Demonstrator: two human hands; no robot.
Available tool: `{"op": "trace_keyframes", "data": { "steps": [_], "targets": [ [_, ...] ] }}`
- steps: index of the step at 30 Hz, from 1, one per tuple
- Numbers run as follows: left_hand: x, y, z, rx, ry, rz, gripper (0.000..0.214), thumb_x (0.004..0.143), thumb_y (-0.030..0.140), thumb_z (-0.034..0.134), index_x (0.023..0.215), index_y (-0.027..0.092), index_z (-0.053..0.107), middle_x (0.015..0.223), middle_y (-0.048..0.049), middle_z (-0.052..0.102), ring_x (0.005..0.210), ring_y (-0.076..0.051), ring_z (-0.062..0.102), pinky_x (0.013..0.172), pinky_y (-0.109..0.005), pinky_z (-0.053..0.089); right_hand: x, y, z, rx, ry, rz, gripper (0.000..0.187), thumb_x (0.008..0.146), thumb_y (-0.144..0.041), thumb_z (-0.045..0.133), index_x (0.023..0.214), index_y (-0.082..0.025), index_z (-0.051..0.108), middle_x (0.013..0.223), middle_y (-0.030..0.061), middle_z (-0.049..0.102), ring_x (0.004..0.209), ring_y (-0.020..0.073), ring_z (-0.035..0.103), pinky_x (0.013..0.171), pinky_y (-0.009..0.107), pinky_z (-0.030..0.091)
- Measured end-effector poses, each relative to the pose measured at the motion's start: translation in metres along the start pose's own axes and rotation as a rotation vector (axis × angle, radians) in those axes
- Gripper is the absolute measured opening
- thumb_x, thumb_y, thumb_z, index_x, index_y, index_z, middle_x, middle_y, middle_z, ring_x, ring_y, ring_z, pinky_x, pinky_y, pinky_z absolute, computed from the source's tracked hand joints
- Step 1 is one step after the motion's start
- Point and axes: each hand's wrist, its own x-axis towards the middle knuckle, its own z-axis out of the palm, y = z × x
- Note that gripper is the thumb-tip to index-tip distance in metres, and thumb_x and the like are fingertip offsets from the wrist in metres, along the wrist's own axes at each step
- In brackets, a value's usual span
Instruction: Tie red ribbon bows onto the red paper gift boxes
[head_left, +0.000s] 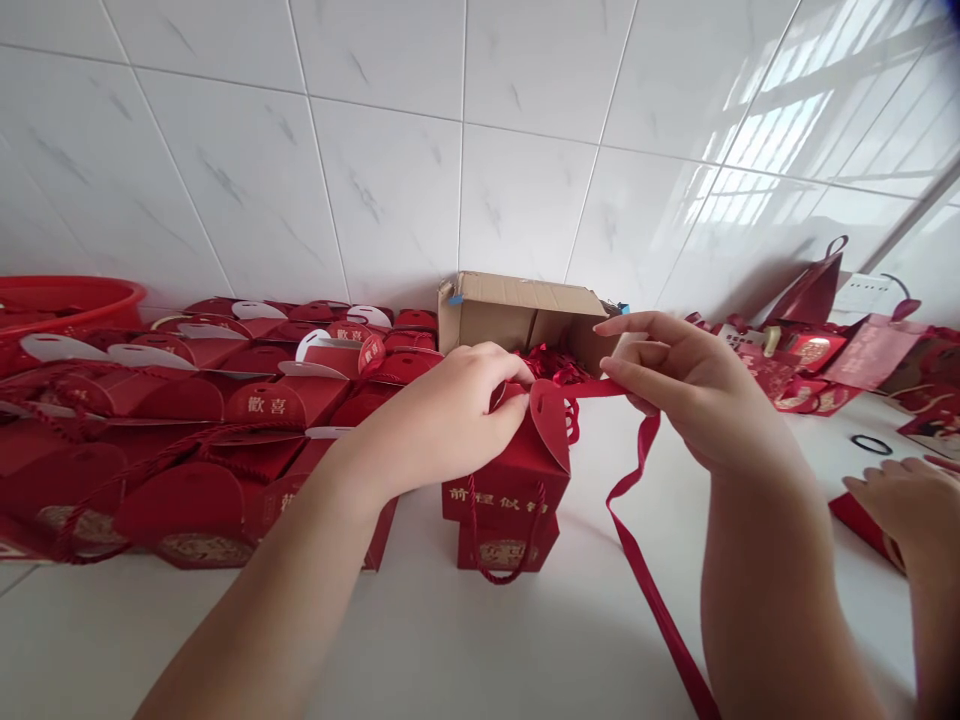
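A red paper gift box (499, 490) with gold characters and a twisted cord handle (502, 577) stands upright on the white table in front of me. My left hand (465, 410) is closed at its top, thumb and fingers pinching the folded lid; whether ribbon is also between them is hidden. From the lid a dark red ribbon (592, 388) stretches right to my right hand (671, 385), which pinches it between thumb and fingers. The ribbon's loose length (649, 580) hangs down across the tabletop toward me.
Many similar red boxes (180, 440) crowd the left side. Behind is an open cardboard carton (525, 292) holding red pieces, before a tiled wall. A red basin (112, 292) sits far left. At right are more packages (814, 350), a black ring (871, 444) and another person's hand (900, 500).
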Motion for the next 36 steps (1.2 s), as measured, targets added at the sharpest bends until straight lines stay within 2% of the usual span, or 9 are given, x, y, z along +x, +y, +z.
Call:
{"op": "trace_keyframes", "data": {
  "steps": [7,11,15,21,26,28,30,33,36],
  "targets": [
    [0.002,-0.002,0.0,0.001,-0.004,0.011,0.026,0.088,0.039,0.042,0.091,0.025,0.064,0.109,-0.0027,0.062,0.09,-0.02,0.06,0.067,-0.03,0.05,-0.003,-0.003,-0.002,-0.034,-0.027,-0.019,0.029,0.08,-0.031,0.064,0.107,-0.02,0.06,0.055,-0.0068,0.04,0.046,0.0073,0.035,0.042,0.022,0.027],
    [0.002,-0.001,0.001,0.047,0.026,0.007,0.027,0.09,0.038,0.039,0.091,0.027,0.063,0.103,-0.0015,0.062,0.098,-0.022,0.057,0.072,-0.032,0.049,-0.003,-0.006,0.011,-0.071,-0.057,0.015,0.03,0.08,-0.031,0.064,0.107,-0.018,0.058,0.053,-0.0064,0.045,0.047,0.0091,0.044,0.044,0.022,0.035],
    [0.002,0.0,-0.001,0.08,0.023,0.002,0.028,0.091,0.037,0.038,0.083,0.025,0.062,0.095,-0.0014,0.062,0.094,-0.021,0.057,0.072,-0.033,0.048,-0.002,-0.007,0.02,-0.104,-0.084,0.068,0.032,0.079,-0.032,0.065,0.107,-0.019,0.057,0.055,-0.0044,0.051,0.051,0.0124,0.051,0.047,0.025,0.042],
    [0.0,-0.001,-0.003,0.054,0.024,-0.011,0.029,0.091,0.038,0.038,0.087,0.025,0.063,0.108,-0.002,0.061,0.104,-0.023,0.055,0.079,-0.034,0.048,-0.002,-0.008,0.018,-0.127,-0.043,0.055,0.031,0.08,-0.033,0.064,0.107,-0.018,0.058,0.057,-0.0032,0.053,0.053,0.0127,0.052,0.049,0.025,0.043],
    [0.001,-0.002,0.0,0.09,0.07,0.046,0.02,0.087,0.034,0.047,0.076,0.023,0.06,0.108,-0.0014,0.061,0.101,-0.021,0.055,0.076,-0.031,0.047,-0.003,-0.008,0.018,-0.157,-0.078,0.079,0.032,0.083,-0.035,0.062,0.11,-0.019,0.057,0.06,-0.002,0.056,0.054,0.0145,0.056,0.051,0.027,0.047],
    [0.002,-0.002,0.001,0.069,0.121,0.047,0.019,0.087,0.032,0.047,0.075,0.022,0.058,0.102,-0.0009,0.061,0.091,-0.018,0.057,0.071,-0.03,0.047,-0.003,-0.004,0.019,-0.198,-0.076,0.039,0.03,0.085,-0.036,0.058,0.111,-0.021,0.058,0.073,0.0019,0.062,0.066,0.0175,0.062,0.058,0.03,0.051],
    [0.003,-0.002,0.001,0.022,0.168,0.022,0.019,0.09,0.031,0.042,0.08,0.023,0.055,0.09,0.0001,0.061,0.075,-0.015,0.056,0.06,-0.027,0.044,-0.002,0.0,0.022,-0.261,-0.026,-0.065,0.029,0.088,-0.036,0.054,0.114,-0.023,0.058,0.101,0.0068,0.063,0.093,0.0218,0.062,0.076,0.034,0.053],
    [0.004,-0.001,0.0,-0.029,0.224,-0.004,0.019,0.094,0.032,0.034,0.088,0.024,0.051,0.073,0.0022,0.055,0.059,-0.013,0.048,0.05,-0.025,0.037,0.0,0.003,0.029,-0.278,0.022,-0.16,0.031,0.092,-0.037,0.048,0.119,-0.027,0.058,0.133,0.0055,0.049,0.125,0.0234,0.044,0.1,0.036,0.042],
    [0.005,0.0,0.0,-0.022,0.278,-0.001,0.018,0.095,0.029,0.031,0.087,0.024,0.046,0.068,0.0032,0.052,0.056,-0.012,0.046,0.051,-0.024,0.036,0.005,-0.003,0.035,-0.136,-0.14,-0.049,0.032,0.09,-0.044,0.051,0.114,-0.027,0.063,0.134,0.0043,0.049,0.121,0.0241,0.049,0.094,0.035,0.048]
  ]
}}
